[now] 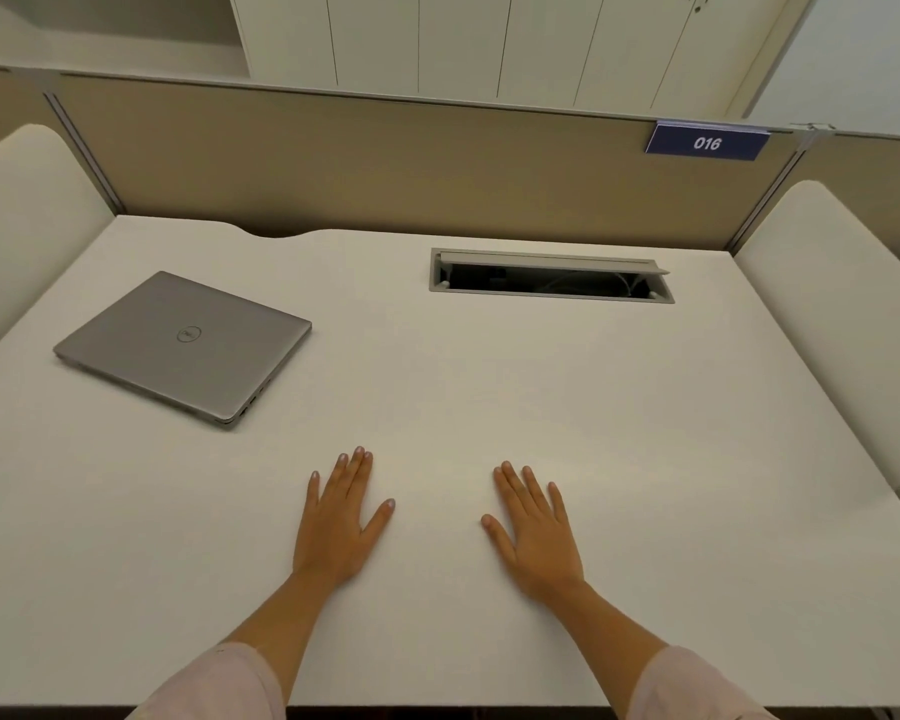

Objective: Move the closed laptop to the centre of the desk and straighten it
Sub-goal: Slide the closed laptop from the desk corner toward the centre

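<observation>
Lying askew far left, laptop [185,345]; cable hatch [552,277] well apart.

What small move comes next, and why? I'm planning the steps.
Probably reach the left hand up-left to the closed laptop: it lies skewed at the white desk's left side, untouched, while both hands rest flat and empty.

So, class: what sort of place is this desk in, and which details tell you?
Probably a shared office or study room: a partition behind the desk, a numbered tag "016", and a cable hatch set in the top.
</observation>
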Demonstrator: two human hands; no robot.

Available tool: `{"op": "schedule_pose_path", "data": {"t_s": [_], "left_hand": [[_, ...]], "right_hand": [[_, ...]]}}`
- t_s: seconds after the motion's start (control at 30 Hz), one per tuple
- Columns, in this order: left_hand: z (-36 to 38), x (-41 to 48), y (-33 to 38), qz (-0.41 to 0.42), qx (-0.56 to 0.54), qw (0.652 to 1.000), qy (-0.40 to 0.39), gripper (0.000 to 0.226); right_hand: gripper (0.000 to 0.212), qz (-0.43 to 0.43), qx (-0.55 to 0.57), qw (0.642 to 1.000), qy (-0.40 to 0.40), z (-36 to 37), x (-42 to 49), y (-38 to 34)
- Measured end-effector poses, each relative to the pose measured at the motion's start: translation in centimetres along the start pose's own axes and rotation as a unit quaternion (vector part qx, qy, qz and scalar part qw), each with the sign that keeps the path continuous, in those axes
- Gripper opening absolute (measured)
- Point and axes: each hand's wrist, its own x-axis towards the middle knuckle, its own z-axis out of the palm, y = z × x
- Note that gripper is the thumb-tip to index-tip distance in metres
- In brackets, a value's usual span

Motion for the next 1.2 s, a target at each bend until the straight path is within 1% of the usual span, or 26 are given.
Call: {"op": "schedule_pose_path", "data": {"t_s": [0.4, 0.7, 0.83, 0.97, 1.07, 1.13, 1.2], "left_hand": [[-0.2, -0.3, 0.0, -0.005, -0.026, 1.0, 0.016, 0.077], [-0.4, -0.2, 0.3, -0.001, -0.02, 1.0, 0.021, 0.078], [-0.4, -0.1, 0.3, -0.001, -0.02, 1.0, 0.017, 0.071], [-0.6, 0.4, -0.1, 0.009, -0.025, 1.0, 0.014, 0.07], [-0.8, 1.1, -0.4, 0.013, -0.025, 0.999, 0.025, 0.072], [-1.2, 1.6, -0.8, 0.002, -0.028, 0.998, 0.048, 0.07], [-2.1, 2.4, -1.9, -0.029, -0.044, 0.996, 0.072, 0.067]], "right_hand": [[0.065, 0.005, 0.003, 1.0, 0.001, 0.0, 0.0, -0.1], [0.067, 0.003, -0.004, 1.0, -0.003, 0.4, 0.3, 0.2], [0.065, 0.011, 0.002, 1.0, -0.002, 0.5, 0.9, -0.2], [0.062, 0.014, 0.029, 0.999, -0.003, 0.7, 2.3, -2.1], [0.06, -0.026, 0.094, 0.995, 0.003, 0.4, 4.6, -4.2], [0.058, -0.045, 0.144, 0.988, 0.024, 0.0, 6.5, -5.7], [0.057, -0.053, 0.17, 0.983, 0.039, -0.4, 8.7, -7.4]]}}
